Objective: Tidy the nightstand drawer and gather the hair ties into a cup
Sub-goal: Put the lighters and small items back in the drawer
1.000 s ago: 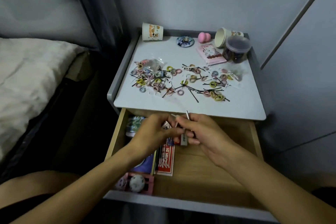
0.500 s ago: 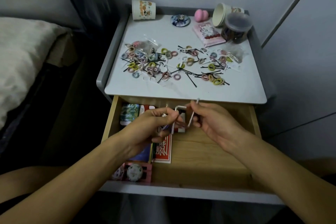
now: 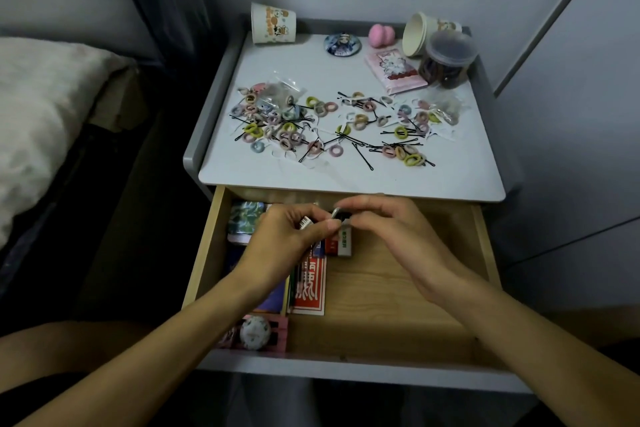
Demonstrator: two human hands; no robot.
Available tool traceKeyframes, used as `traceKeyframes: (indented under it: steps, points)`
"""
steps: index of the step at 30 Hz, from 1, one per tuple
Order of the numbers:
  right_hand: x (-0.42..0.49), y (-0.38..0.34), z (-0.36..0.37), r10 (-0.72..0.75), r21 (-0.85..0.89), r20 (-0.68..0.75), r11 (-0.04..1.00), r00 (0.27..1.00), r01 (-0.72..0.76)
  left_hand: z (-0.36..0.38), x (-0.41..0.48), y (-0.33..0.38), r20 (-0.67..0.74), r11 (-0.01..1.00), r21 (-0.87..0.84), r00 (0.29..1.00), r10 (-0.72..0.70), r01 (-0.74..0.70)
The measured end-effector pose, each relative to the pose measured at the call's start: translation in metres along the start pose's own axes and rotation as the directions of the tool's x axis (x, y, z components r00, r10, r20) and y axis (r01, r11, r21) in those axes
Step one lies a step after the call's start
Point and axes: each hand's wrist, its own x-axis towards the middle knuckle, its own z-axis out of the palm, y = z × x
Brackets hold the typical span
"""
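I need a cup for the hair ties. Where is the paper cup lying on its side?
Head view: the tipped paper cup lies at the nightstand top's back right corner, between the pink sponge and the clear lidded jar.

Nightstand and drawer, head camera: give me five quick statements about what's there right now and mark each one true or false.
1. The drawer is pulled open. True.
2. Both paper cups stand upright. False: the cup beside the pink sponge lies on its side.
3. The hair ties are already gathered in a cup. False: the hair ties lie scattered among hairpins on the nightstand top.
4. The left hand and right hand meet over the drawer, pinching a small item. True.
5. The pink sponge is in the drawer. False: it sits at the back of the nightstand top.
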Motion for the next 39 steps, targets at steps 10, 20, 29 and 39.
traceKeyframes:
  steps: [10,20,29,39]
  points:
    - [0.005,0.002,0.003,-0.038,0.029,-0.048,0.999,0.998,0.039,0.002,-0.001,0.002,-0.030,0.997,0.045,0.997,0.071,-0.069]
    - [0.008,-0.018,-0.014,-0.111,0.434,-0.037,0.893,0.993,0.116,-0.002,-0.001,0.006,-0.190,0.949,0.303,0.970,0.152,-0.089]
    - [0.013,-0.001,-0.015,-0.131,-0.448,0.044,0.884,0.990,0.137,-0.001,0.000,0.006,-0.072,0.958,0.283,0.997,-0.029,0.048]
    - [0.008,-0.001,-0.008,-0.130,-0.413,0.057,0.899,0.990,0.142,0.001,-0.002,0.004,-0.029,0.994,-0.040,0.995,-0.100,0.099]
